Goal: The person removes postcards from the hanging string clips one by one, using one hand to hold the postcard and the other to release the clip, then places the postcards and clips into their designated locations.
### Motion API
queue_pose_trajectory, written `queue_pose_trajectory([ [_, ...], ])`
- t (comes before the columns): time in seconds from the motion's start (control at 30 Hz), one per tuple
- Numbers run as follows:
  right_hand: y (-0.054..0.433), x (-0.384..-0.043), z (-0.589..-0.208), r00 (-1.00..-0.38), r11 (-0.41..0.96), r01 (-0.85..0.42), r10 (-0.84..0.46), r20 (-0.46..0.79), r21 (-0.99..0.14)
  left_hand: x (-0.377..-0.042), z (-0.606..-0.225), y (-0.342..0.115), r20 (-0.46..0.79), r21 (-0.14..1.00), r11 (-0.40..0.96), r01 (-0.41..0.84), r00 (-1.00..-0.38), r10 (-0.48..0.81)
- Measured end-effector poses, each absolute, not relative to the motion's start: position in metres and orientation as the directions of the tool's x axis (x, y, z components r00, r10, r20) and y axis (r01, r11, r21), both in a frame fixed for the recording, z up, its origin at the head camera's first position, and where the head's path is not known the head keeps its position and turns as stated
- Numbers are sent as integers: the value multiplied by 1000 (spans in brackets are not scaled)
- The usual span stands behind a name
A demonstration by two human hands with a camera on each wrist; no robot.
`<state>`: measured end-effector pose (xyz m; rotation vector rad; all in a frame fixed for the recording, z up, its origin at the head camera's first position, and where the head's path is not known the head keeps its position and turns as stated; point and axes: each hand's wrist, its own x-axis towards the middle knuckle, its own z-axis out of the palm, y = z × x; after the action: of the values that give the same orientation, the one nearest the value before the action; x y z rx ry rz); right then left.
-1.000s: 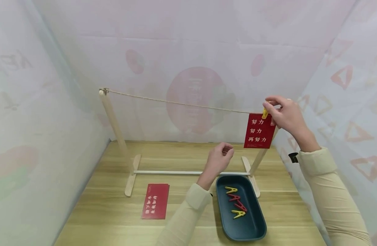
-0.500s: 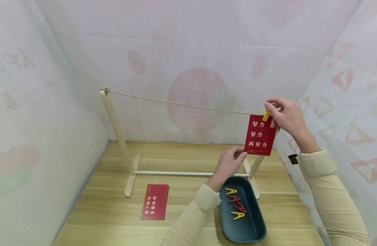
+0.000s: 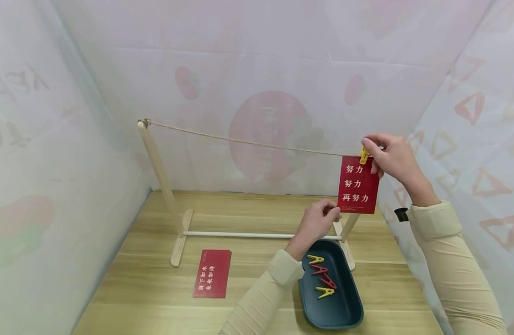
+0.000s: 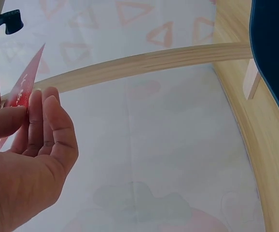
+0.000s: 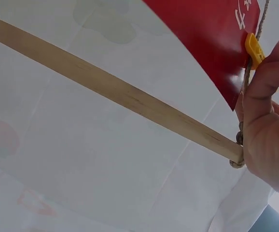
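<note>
A red card [image 3: 356, 188] with white characters hangs at the right end of a thin twine line [image 3: 248, 143]. A yellow clothespin [image 3: 363, 156] sits over its top edge and the twine, and my right hand [image 3: 394, 158] pinches that clothespin. At the lower left corner of the card, my left hand [image 3: 316, 224] pinches the edge between thumb and fingers. From the left wrist the card [image 4: 21, 92] appears nearly edge-on. The right wrist view shows the clothespin [image 5: 254, 50] beside the twine, close to the knot on the wooden post [image 5: 144, 104].
A dark blue tray [image 3: 330, 318] with several red and yellow clothespins stands on the table at front right. Red cards [image 3: 213, 274] lie stacked at front left. The wooden frame has a left post [image 3: 158, 170] and a white crossbar [image 3: 240, 235] low down.
My left hand has moved right and slightly up, and now pinches the card's lower left corner. The card hangs a little flatter towards me. My right hand stays at the clothespin.
</note>
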<state>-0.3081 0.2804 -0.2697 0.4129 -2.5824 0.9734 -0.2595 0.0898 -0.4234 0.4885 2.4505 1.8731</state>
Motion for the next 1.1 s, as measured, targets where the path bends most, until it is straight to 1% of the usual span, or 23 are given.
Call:
queue_pose_trajectory([
  [0.27, 277, -302, -262, -927, 673, -355, -164, 338, -648, -261, -424, 89, 154, 949, 231, 214, -955, 254],
  [0.43, 283, -308, -264, -917, 645, -392, -210, 340, -657, -263, -424, 90, 151, 951, 227, 210, -956, 251],
  [0.63, 284, -310, -263, -918, 638, -392, -217, 333, -663, -264, -425, 91, 167, 947, 225, 228, -951, 261],
  [0.9, 279, -311, -261, -905, 668, -402, -189, 380, -626, -265, -427, 90, 159, 951, 216, 221, -949, 271],
  [1.1, 280, -315, -260, -865, 638, -455, -153, 477, -621, -266, -428, 86, 169, 950, 209, 230, -947, 273],
])
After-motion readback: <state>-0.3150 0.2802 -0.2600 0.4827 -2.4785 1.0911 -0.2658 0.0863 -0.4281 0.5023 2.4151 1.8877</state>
